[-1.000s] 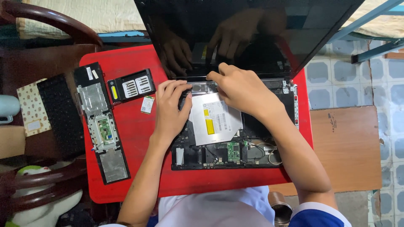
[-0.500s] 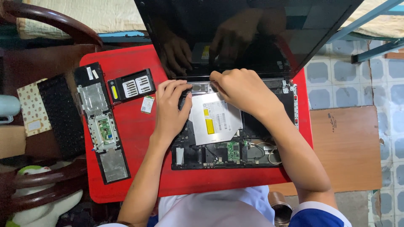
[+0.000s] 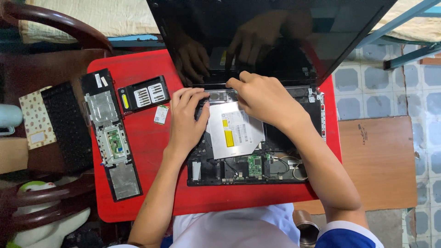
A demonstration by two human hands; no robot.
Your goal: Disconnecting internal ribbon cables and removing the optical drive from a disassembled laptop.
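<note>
An opened laptop (image 3: 257, 170) lies on a red table (image 3: 147, 142), its base stripped so the circuit boards and a silver optical drive (image 3: 234, 131) show. My left hand (image 3: 186, 119) rests on the base's left side, fingers spread against the drive's upper left corner. My right hand (image 3: 262, 98) lies over the drive's top edge near the hinge, fingers curled down onto the rear of the base. The dark screen (image 3: 271, 36) stands open behind and mirrors both hands. Whether either hand pinches a small part is hidden.
Left of the laptop lie a removed palmrest cover (image 3: 110, 133), a black battery pack (image 3: 144, 94) and a small green card (image 3: 161, 114). A black keyboard (image 3: 66, 126) lies on a dark wooden chair. A brown board (image 3: 381, 160) sits on the tiled floor at right.
My right hand has shifted slightly along the rear edge of the base. My left hand stays in place.
</note>
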